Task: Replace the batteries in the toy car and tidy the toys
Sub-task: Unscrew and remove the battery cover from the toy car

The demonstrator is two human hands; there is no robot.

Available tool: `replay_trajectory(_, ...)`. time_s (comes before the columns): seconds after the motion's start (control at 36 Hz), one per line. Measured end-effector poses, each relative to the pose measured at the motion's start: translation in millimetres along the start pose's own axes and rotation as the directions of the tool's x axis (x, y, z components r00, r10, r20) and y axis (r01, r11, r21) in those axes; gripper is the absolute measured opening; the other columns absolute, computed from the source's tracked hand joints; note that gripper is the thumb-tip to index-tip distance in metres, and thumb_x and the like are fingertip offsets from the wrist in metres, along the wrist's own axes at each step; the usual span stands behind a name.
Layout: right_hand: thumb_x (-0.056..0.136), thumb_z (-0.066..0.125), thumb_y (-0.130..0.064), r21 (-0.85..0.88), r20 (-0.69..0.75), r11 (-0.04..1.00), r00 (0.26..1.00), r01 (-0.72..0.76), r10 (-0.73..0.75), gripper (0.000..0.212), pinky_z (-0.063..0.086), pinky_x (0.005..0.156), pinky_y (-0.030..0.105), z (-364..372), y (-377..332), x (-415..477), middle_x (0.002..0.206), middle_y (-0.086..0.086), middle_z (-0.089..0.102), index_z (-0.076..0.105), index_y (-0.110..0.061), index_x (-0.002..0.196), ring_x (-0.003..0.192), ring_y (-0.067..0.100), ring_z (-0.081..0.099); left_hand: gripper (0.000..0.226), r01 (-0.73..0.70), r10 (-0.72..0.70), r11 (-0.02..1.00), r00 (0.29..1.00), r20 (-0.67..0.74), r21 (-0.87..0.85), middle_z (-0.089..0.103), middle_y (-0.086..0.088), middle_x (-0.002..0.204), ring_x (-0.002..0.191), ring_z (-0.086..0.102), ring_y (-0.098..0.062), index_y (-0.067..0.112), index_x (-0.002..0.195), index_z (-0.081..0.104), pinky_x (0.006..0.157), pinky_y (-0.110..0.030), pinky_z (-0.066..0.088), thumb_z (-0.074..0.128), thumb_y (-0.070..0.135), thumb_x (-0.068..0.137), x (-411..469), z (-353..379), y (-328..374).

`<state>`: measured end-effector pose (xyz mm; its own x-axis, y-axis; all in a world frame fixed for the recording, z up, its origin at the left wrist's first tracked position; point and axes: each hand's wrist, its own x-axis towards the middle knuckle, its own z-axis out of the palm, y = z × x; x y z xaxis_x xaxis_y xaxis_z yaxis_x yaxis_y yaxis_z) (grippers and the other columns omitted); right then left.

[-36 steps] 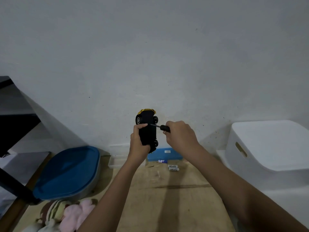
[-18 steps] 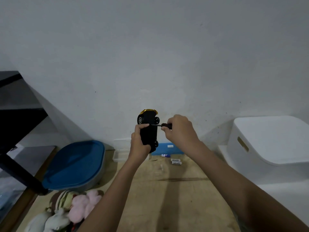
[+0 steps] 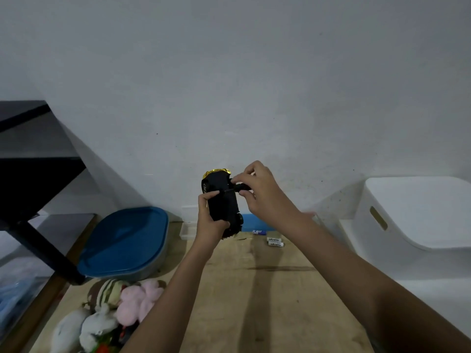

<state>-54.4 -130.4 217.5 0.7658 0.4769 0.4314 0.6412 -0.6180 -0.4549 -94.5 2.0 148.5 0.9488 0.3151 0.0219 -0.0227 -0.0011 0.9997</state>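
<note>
A black toy car (image 3: pixel 221 200) with a yellow body edge stands on end, its underside facing me. My left hand (image 3: pixel 212 218) grips it from below, thumb across the underside. My right hand (image 3: pixel 262 193) pinches the black handle of a small screwdriver (image 3: pixel 240 187), whose thin shaft points left onto the car's underside. Two white batteries (image 3: pixel 275 242) and a blue-labelled one (image 3: pixel 259 232) lie on the wooden floor (image 3: pixel 254 289) behind my hands. Plush toys (image 3: pixel 112 309) are heaped at the lower left.
A blue-lidded bin (image 3: pixel 125 242) sits left of centre, beside a black shelf leg (image 3: pixel 43 248). A clear shallow tray (image 3: pixel 187 229) and a blue box (image 3: pixel 251 221) lie against the wall. A white storage box (image 3: pixel 418 215) stands on the right.
My right hand has shifted its fingers on the screwdriver handle, lifting them higher over the car. The car stays upright in my left hand. My view has tilted slightly downward.
</note>
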Motion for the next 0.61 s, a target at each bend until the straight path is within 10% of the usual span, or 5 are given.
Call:
replay_trajectory(0.14,0.099,0.039,-0.033,-0.107,0.026,0.983,0.988,-0.152,0.155,0.034,0.043,0.071,0.032,2,-5,0,0.100,0.011,0.051,0.054,-0.003,0.106,0.086,0.027,0.055,0.070,0.021,-0.022,0.999,0.999,-0.033,-0.031,0.047,-0.015,0.125,0.089,0.054,-0.015,0.029,0.117,0.038,0.046,-0.017,0.050,0.044,-0.025,0.073,-3,-7,7)
replay_trajectory(0.31,0.086,0.056,0.005,0.081,-0.072,0.997,0.997,-0.011,0.017,0.016,0.050,0.080,0.027,1,-10,0,0.100,0.007,0.049,0.064,-0.005,0.095,0.091,0.023,0.054,0.069,0.007,-0.007,0.999,1.000,0.013,-0.033,0.045,-0.016,0.125,0.084,0.055,-0.016,0.027,0.120,0.037,0.047,-0.019,0.050,0.043,-0.025,0.075,-8,-9,16)
replay_trajectory(0.44,0.098,0.043,-0.030,-0.099,-0.038,0.993,0.997,-0.071,0.068,0.029,0.048,0.072,0.036,-3,-18,0,0.101,0.011,0.051,0.048,-0.007,0.114,0.083,0.027,0.055,0.071,0.011,-0.010,0.999,1.000,0.027,-0.035,0.047,-0.015,0.123,0.084,0.057,-0.016,0.027,0.121,0.036,0.048,-0.019,0.050,0.042,-0.026,0.074,-10,-9,17)
replay_trajectory(0.61,0.086,0.055,0.005,-0.095,-0.080,0.991,0.992,0.089,-0.097,0.020,0.040,0.068,0.029,0,-14,-5,0.101,0.012,0.054,0.069,-0.006,0.095,0.083,0.023,0.044,0.071,0.021,-0.021,0.999,1.000,0.013,-0.043,0.045,-0.014,0.129,0.091,0.056,-0.019,0.030,0.118,0.037,0.051,-0.019,0.051,0.044,-0.025,0.074,-11,-5,14)
